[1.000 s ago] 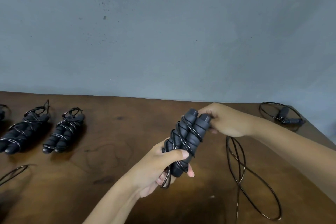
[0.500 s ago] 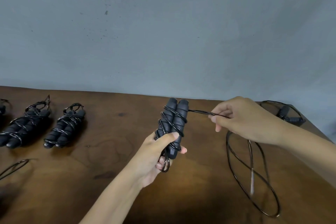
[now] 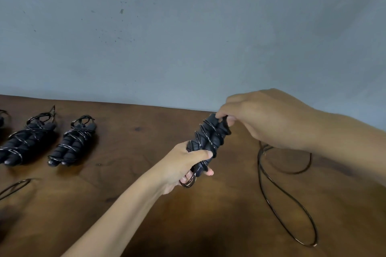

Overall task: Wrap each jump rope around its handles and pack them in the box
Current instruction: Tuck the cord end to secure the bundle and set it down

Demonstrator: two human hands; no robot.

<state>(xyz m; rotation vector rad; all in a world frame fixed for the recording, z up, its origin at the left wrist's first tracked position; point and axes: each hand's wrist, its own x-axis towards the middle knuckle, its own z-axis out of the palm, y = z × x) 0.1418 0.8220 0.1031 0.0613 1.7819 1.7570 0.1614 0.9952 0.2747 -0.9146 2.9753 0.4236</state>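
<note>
- My left hand [image 3: 179,165] grips the paired handles [image 3: 208,140] at frame centre.
- My right hand [image 3: 263,119] pinches the rope [image 3: 279,190] at their top end.

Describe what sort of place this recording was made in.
Probably a plain workroom or home packing spot, not a shop floor: a worn dark brown wooden table against a bare grey-blue plastered wall, with already wrapped black foam-handled jump ropes lined up on it.
</note>
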